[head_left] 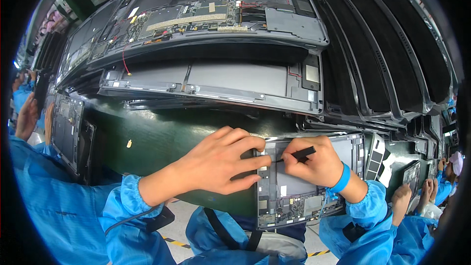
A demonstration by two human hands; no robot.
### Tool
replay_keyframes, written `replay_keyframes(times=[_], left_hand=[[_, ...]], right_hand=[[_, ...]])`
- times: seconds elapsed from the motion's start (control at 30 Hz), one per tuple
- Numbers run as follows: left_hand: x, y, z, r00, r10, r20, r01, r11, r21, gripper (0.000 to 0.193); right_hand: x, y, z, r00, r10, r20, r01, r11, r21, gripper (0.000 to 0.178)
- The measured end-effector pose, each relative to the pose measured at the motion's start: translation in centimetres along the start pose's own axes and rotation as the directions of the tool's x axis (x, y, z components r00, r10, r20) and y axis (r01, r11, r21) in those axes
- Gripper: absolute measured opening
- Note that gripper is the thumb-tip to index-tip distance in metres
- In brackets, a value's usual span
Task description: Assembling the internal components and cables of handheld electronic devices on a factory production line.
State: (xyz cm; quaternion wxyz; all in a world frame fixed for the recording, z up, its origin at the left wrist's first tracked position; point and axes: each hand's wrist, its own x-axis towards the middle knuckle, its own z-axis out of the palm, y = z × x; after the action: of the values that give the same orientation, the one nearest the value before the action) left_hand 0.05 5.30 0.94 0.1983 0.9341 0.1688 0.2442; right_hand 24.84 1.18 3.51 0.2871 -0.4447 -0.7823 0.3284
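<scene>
On the green bench in front of me lies an opened tablet-like device (299,185) with its circuit board (297,206) showing along the near side. My right hand (314,159), with a blue strap on its wrist, pinches a slim black pen-like tool (303,153). The thin end of the tool points left, over the device's upper left part; whether it touches cannot be made out. My left hand (221,162) reaches across from the left, fingers stretched and apart. Its fingertips rest at the device's left edge.
Opened device housings (235,81) are piled behind, one stack topped by a housing with a circuit board (196,17). Black panels (378,44) stand in a row at the right. A white sheet with dark rectangles (376,158) lies beside the device. Co-workers' hands (27,118) appear at both sides.
</scene>
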Motion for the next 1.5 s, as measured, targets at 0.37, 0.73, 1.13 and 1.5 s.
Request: replay_keyframes(times=[0.37,0.73,1.13,1.5], left_hand=[[-0.5,0.3,0.8,0.998,0.021,-0.067,-0.014,0.995,0.1,0.031],[-0.6,0.8,0.8,0.998,-0.009,-0.067,0.017,0.992,0.122,0.032],[-1.8,3.4,1.6,0.996,-0.035,0.086,0.027,0.996,0.089,0.043],[-1.4,3.2,1.0,0.988,0.047,0.144,-0.068,0.987,0.146,0.042]], right_hand=[[-4.1,-1.6,2.5,0.989,-0.064,-0.131,0.038,0.981,-0.192,0.01],[-4.9,-1.7,2.5,0.987,-0.139,-0.076,0.121,0.971,-0.206,0.014],[-5.3,-1.8,2.5,0.986,-0.153,-0.065,0.138,0.972,-0.193,0.015],[-6.2,-2.8,2.2,0.986,-0.161,-0.049,0.148,0.967,-0.208,0.012]])
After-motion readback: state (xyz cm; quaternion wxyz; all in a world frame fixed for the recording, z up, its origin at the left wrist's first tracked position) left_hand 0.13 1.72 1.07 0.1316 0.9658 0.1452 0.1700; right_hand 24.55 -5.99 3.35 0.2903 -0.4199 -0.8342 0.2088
